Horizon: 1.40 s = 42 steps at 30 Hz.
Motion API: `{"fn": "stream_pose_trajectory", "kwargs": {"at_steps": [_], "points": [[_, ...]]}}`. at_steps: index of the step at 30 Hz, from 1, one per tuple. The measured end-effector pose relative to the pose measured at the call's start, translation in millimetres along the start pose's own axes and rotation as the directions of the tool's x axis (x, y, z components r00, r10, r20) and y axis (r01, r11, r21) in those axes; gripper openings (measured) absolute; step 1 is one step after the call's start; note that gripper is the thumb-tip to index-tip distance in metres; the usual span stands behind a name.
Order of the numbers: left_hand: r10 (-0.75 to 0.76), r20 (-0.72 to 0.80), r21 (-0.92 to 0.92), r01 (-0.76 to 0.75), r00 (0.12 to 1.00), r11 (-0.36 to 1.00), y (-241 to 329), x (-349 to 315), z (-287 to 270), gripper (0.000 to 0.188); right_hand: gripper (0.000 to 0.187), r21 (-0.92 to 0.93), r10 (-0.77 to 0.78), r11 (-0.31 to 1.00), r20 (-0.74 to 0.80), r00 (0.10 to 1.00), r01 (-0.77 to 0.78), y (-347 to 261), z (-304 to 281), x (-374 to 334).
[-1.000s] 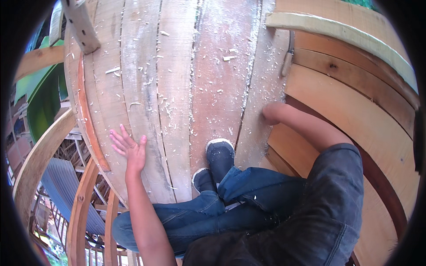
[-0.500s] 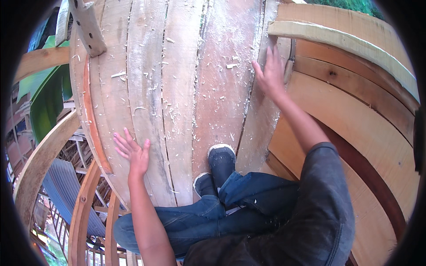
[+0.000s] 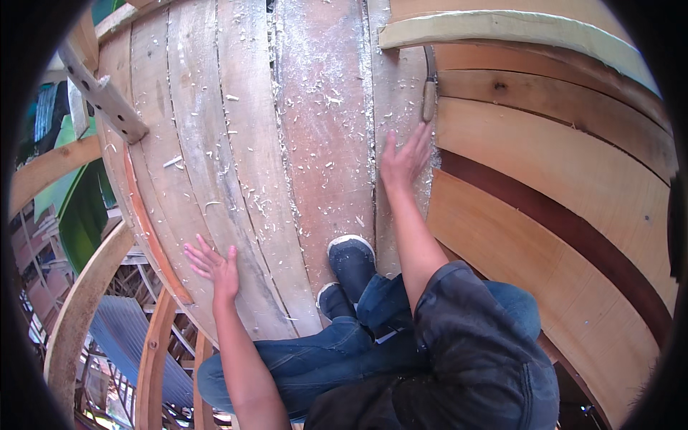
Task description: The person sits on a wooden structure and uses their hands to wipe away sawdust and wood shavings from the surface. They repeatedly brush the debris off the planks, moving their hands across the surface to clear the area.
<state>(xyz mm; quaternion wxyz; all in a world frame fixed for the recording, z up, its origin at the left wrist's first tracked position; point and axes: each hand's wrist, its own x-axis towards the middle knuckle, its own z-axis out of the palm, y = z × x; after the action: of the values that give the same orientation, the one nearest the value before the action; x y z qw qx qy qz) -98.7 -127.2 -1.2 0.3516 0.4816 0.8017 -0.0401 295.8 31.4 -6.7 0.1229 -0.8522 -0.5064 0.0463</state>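
Observation:
My left hand [image 3: 215,266] rests with spread fingers on the pale wooden planks [image 3: 247,287], left of my crossed legs. My right hand [image 3: 405,159] is out over the rightmost plank with its fingers apart and nothing in them. Just beyond its fingertips lies a tool with a light wooden handle [image 3: 429,100] and a narrow dark blade running away under a curved timber. I cannot tell exactly what kind of blade it is. Wood shavings [image 3: 265,204] and pale dust are scattered over the planks between my hands.
A curved pale timber [image 3: 516,25] crosses at the far right, above bent side planks [image 3: 545,172]. At left, a post with holes [image 3: 107,104] leans inward, and curved ribs [image 3: 79,315] stand outside the edge. My dark shoes [image 3: 351,261] rest on the middle planks.
My right hand has drawn back toward me, and the tool's wooden handle now shows beyond it. My left hand stays on the planks. The whole view has shifted a little.

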Motion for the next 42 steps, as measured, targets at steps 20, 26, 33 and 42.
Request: {"fn": "stream_pose_trajectory", "kwargs": {"at_steps": [20, 26, 33, 42], "points": [[-0.028, 0.012, -0.046, 0.029, 1.0, 0.999, 6.8, 2.3, -0.9, 0.086, 0.06, -0.252, 0.209, 0.945, -0.026, 0.978, -0.209, 26.7, -25.9, -6.9], [-0.033, 0.021, -0.055, 0.034, 0.999, 0.998, 1.4, 2.5, -0.1, 0.086, 0.042, -0.07, 0.283, 0.959, 0.195, 0.939, -0.275, 15.7, -40.6, 4.7], [-0.02, -0.019, -0.03, 0.019, 1.0, 0.999, -2.8, 2.0, 2.9, 0.083, 0.033, 0.196, -0.074, 0.979, 0.074, 0.995, 0.058, -21.3, -28.6, -60.9], [0.018, -0.003, -0.029, -0.018, 1.0, 0.999, 5.7, 1.0, 0.5, 0.086, 0.072, -0.088, -0.1, 0.99, 0.071, 0.992, 0.106, -56.9, 18.8, -52.9]]}}
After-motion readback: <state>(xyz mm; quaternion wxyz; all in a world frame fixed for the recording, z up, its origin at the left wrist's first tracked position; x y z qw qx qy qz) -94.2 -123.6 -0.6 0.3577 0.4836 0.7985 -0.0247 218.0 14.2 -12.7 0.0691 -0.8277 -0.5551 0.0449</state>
